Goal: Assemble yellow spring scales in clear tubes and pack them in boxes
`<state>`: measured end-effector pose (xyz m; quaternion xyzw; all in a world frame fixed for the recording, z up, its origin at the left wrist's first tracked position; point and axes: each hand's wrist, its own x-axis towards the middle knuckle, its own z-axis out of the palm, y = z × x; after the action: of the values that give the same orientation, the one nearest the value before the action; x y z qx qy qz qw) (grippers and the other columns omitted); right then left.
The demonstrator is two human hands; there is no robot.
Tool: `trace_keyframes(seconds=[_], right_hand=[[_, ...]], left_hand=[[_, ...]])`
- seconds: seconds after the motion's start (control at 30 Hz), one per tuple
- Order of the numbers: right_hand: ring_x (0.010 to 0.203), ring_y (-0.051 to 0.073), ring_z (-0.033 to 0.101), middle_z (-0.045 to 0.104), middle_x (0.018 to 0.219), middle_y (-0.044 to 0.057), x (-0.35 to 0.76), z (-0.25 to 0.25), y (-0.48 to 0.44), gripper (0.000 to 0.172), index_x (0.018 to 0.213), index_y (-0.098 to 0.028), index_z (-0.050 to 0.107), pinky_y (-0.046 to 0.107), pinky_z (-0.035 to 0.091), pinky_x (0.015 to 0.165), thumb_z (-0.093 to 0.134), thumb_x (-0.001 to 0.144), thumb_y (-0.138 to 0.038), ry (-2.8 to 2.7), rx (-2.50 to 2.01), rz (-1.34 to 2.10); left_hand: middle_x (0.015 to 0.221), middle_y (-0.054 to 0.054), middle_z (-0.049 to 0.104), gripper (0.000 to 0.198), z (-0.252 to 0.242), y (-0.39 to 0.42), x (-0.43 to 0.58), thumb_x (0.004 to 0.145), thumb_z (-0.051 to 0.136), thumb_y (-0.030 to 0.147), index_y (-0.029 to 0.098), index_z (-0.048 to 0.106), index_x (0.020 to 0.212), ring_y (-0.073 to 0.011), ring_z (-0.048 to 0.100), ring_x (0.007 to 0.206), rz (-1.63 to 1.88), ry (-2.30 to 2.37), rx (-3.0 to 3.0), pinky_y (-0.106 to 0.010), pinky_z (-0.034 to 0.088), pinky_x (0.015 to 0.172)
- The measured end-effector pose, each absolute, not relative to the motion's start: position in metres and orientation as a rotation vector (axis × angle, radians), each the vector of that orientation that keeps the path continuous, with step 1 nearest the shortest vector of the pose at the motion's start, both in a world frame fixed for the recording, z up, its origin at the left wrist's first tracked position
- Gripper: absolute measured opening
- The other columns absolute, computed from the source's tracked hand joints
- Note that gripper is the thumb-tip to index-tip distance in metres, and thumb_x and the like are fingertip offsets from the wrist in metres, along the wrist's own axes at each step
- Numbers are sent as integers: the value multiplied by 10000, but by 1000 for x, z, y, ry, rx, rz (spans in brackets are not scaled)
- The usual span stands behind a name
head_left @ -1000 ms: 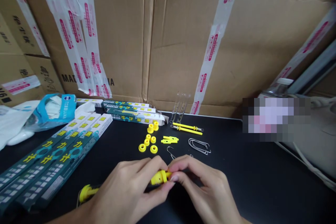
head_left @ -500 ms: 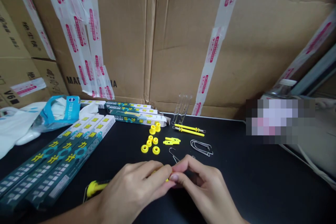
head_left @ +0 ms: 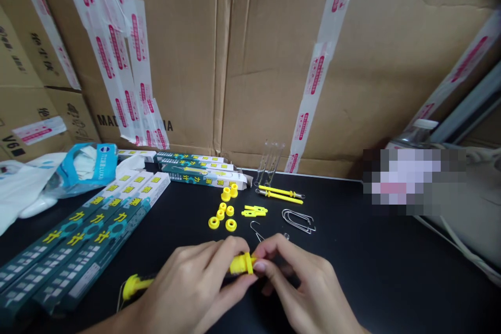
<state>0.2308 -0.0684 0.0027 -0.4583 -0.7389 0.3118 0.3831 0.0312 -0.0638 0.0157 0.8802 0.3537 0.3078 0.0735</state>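
Collars point(head_left: 221, 215) lie between left-hand boxes point(head_left: 105, 227) and hooks point(head_left: 298, 221).

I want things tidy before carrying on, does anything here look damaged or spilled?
Nothing looks spilled. One oddity: the front carton in the back row has its right end apparently open, a flap sticking out. The yellow-ended piece in the left hand is largely covered, so I can't judge it for damage.

The left hand point(head_left: 195, 276) grips a yellow-ended tube point(head_left: 240, 264); the right hand point(head_left: 307, 279) pinches its tip point(head_left: 254, 260) (hooks point(head_left: 298, 221) lie beyond).
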Motion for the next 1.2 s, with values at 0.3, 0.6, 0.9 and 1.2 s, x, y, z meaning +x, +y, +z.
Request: trace_keyframes(seconds=[0.3,0.6,0.9,1.2], right_hand=[[677,147,710,662,813,2,238,5,-63,212,849,-207,643,207,582,629,614,947,-393,-1645,-1151,1123],[791,159,609,600,859,1,250,2,-45,247,853,-194,697,295,667,698,754,844,-433,-1308,-1047,1288],[801,145,630,616,898,-5,252,8,-49,256,896,-198,717,278,666,709,793,817,-430,-1028,-1046,1345],[752,158,696,678,815,1,246,8,-54,197,878,-208,704,246,642,645,773,851,-390,-1080,-945,1410]], left_hand=[[1124,52,734,429,13,-62,20,892,700,214,344,522,1260,-167,731,931,827,1103,2425,-207,560,833],[1071,23,725,561,23,-49,2,846,717,300,366,485,1353,-191,680,886,630,1164,2122,-285,530,817],[998,-87,685,548,17,-35,8,960,403,635,198,618,1211,-55,560,405,693,842,1250,-140,330,346],[965,-88,706,594,6,-26,2,883,472,683,172,708,1071,6,416,261,692,794,1081,-126,277,252]])
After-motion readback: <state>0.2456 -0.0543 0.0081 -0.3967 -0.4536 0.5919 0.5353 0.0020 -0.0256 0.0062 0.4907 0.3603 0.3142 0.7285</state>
